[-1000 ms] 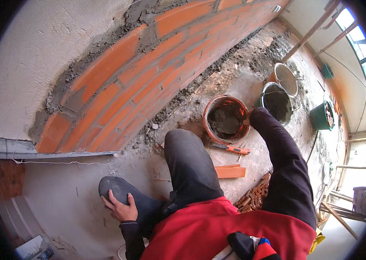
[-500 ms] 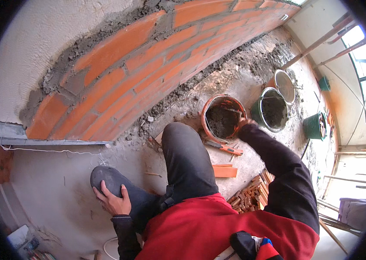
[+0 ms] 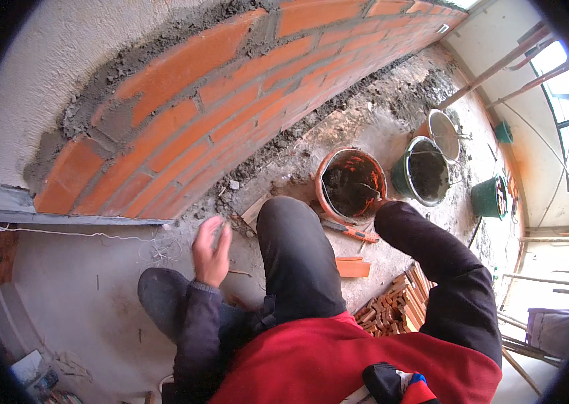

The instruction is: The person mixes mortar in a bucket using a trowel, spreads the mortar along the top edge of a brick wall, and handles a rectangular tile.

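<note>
My left hand (image 3: 211, 253) is raised beside my left knee (image 3: 163, 299), in front of the brick wall (image 3: 183, 145). Its thumb stands apart from the fingers and it holds nothing. My right hand (image 3: 382, 202) is at the near right rim of the orange bucket (image 3: 325, 196), mostly hidden by its dark sleeve. It appears closed on a trowel (image 3: 367, 188), whose thin pale edge shows among the grey mortar (image 3: 346, 195) inside. The trowel's handle is hidden.
A green bucket of mortar (image 3: 402, 176) and a pale bucket (image 3: 424, 128) stand beyond the orange one. An orange-and-black level-like tool (image 3: 349, 231), a flat brick piece (image 3: 353, 268) and a stack of bricks (image 3: 399, 299) lie near my right knee (image 3: 298, 259). Another green bucket (image 3: 483, 199) stands farther right.
My left hand has lifted off my left knee and moved up and right toward the wall. My right forearm has shifted nearer the orange bucket, covering more of the hand.
</note>
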`<state>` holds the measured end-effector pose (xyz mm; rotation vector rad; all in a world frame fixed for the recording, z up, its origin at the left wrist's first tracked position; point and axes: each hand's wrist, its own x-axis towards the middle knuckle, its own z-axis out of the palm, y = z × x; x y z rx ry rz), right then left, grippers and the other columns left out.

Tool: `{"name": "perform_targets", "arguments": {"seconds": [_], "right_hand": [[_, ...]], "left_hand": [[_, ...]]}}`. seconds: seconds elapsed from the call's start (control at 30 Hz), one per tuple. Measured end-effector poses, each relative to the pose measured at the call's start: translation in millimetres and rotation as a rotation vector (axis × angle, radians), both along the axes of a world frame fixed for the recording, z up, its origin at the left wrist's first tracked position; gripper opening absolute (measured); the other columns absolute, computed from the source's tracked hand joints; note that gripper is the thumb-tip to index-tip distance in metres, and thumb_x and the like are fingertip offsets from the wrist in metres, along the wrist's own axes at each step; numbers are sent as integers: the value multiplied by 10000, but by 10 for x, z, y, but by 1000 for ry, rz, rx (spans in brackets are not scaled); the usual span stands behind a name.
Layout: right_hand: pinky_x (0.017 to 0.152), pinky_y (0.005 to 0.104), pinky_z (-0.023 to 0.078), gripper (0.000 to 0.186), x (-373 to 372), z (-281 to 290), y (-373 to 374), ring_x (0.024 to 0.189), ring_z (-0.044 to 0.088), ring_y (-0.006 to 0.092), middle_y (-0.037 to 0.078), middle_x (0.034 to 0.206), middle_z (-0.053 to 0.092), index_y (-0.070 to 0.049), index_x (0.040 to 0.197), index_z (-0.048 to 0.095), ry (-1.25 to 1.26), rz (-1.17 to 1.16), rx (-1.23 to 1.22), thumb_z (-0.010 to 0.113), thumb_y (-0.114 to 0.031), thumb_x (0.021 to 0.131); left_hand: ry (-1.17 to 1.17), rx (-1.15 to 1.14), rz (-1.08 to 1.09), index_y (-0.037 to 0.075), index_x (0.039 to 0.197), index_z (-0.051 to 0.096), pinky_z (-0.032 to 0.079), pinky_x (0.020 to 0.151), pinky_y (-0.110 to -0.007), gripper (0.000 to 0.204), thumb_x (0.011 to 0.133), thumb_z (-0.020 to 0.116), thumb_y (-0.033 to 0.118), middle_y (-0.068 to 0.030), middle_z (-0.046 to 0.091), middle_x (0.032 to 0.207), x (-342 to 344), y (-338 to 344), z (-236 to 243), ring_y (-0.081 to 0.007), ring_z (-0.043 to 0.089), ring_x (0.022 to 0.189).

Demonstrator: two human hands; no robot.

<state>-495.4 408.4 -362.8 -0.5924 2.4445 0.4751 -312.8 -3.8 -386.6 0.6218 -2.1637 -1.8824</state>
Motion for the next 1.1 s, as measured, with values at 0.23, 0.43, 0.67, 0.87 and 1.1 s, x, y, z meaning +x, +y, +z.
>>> {"name": "perform_targets", "arguments": {"seconds": [0.23, 0.43, 0.67, 0.87, 1.1], "right_hand": [[917, 428, 492, 301, -255, 76, -148, 1109, 607, 305, 179, 1141, 642, -54, 1130, 617, 20, -355, 184, 455, -198, 921], [912, 454, 487, 331, 77, -131, -64, 1086, 611, 329, 188, 1128, 634, -52, 1158, 590, -53, -223, 121, 397, -221, 947], [847, 470, 502, 291, 0, -520, 733, 979, 631, 364, 187, 1034, 651, -106, 1120, 615, 61, -239, -65, 567, -219, 857], [768, 498, 498, 257, 232, -336, 357, 854, 633, 424, 216, 882, 654, -61, 1017, 596, 181, -485, -202, 581, -213, 810], [790, 490, 499, 231, 460, -349, -56, 935, 634, 412, 234, 948, 660, -19, 1013, 575, 201, -693, -174, 518, -200, 882]], "left_hand": [[-401, 192, -640, -35, 1119, 595, 469, 833, -331, 682, 932, 459, 606, -90, 636, 1027, -1405, 622, -623, -171, 589, 928], [-574, 397, -987, -48, 1088, 648, 461, 709, -307, 935, 764, 487, 814, -126, 639, 933, -1807, 1474, -1436, -189, 579, 769], [12, 589, -487, 4, 761, 655, 455, 641, -309, 163, 740, 597, 155, -37, 574, 746, -1806, 1890, -1974, -150, 563, 674], [60, 918, -283, 45, 747, 621, 390, 576, -240, 98, 702, 541, 14, 31, 500, 645, -2093, 1795, -1351, -97, 475, 585], [166, 651, -577, 58, 524, 528, 376, 587, -258, 178, 694, 569, 27, -2, 481, 608, -2299, 1372, -1179, -111, 456, 584]]}}
